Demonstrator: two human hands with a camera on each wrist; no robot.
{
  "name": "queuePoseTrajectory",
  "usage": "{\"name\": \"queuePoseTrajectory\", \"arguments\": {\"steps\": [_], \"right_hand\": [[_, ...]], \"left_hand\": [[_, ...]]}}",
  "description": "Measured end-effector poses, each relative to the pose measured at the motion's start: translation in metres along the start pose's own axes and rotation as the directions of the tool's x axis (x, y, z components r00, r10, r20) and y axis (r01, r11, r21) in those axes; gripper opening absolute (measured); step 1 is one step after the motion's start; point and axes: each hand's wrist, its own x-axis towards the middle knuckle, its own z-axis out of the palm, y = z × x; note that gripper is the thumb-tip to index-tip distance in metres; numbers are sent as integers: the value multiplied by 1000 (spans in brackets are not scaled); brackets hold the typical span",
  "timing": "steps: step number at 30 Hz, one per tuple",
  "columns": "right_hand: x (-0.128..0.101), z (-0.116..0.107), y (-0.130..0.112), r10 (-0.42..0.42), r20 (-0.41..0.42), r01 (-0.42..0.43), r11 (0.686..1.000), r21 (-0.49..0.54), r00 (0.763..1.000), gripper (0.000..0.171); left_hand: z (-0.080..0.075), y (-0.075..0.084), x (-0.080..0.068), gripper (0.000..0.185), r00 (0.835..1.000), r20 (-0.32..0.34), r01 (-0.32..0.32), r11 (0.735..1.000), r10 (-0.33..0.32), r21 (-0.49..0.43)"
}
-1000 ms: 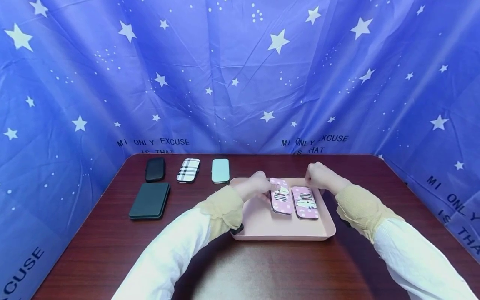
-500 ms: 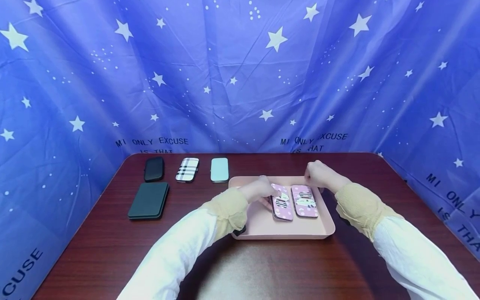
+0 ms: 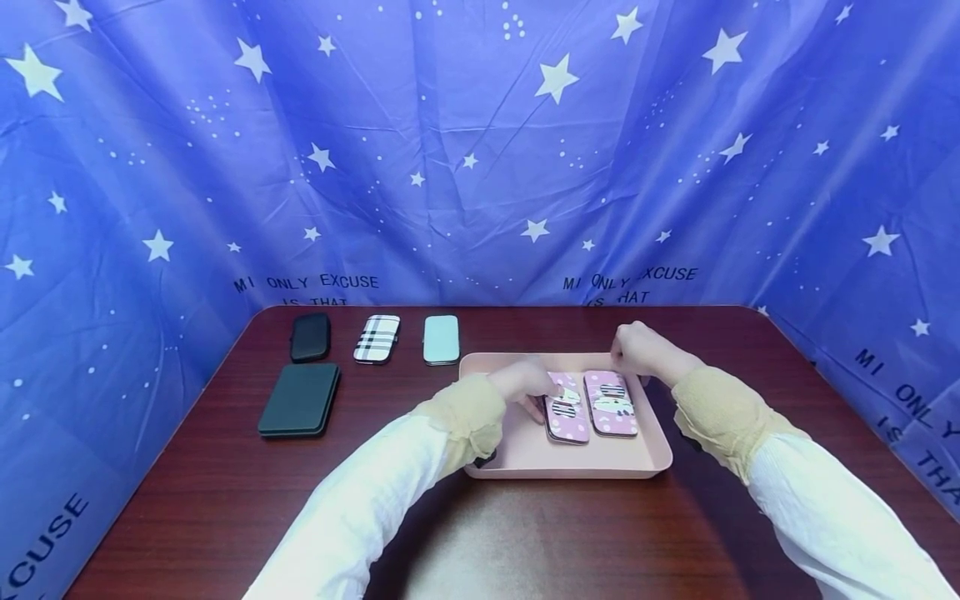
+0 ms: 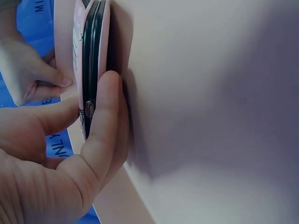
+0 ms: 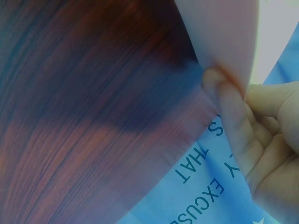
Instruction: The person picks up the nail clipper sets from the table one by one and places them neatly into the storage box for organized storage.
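Observation:
My left hand [image 3: 522, 381] pinches a pink patterned clamshell case [image 3: 567, 417] inside the pale pink tray [image 3: 600, 463]. In the left wrist view the case [image 4: 96, 42] stands on edge to the camera, its dark seam and small metal clasp showing, with the thumb on one face and fingers on the other. A matching pink case [image 3: 611, 404] lies flat in the tray just to its right. At the tray's far right corner my right hand [image 3: 647, 350] grips the rim; the right wrist view shows thumb and fingers [image 5: 232, 112] on either side of the tray wall [image 5: 224, 37].
Left of the tray on the brown table [image 3: 225, 483] lie a black case [image 3: 310, 337], a plaid case [image 3: 377, 339], a mint case [image 3: 441, 340] and a larger dark green case [image 3: 299, 401]. A blue starry curtain [image 3: 450, 208] hangs behind the table.
My left hand has moved right and toward me, lowering the pink case beside its match and bringing it closer to parallel. My right hand has stayed at the rim.

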Motion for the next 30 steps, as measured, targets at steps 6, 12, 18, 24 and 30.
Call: {"name": "queuePoseTrajectory", "arguments": {"steps": [6,12,18,24,30], "right_hand": [[0,0,2,-5,1,5,1000,9,1000,22],[1,1,1,-6,5,6,1000,15,1000,24],[1,-1,0,-10,-2,10,1000,22,1000,25],[2,-1,0,-28,-12,28,1000,7,1000,23],[2,-1,1,-39,-16,39,999,-4,999,23]], "left_hand": [[2,4,-6,18,1000,-2,28,994,-28,106],[2,9,-10,18,998,-44,60,984,-53,167],[2,15,-6,16,989,-119,107,975,-85,196],[1,17,-2,17,989,-128,103,953,-69,286],[3,19,-6,18,988,-154,96,902,-33,421]]}}
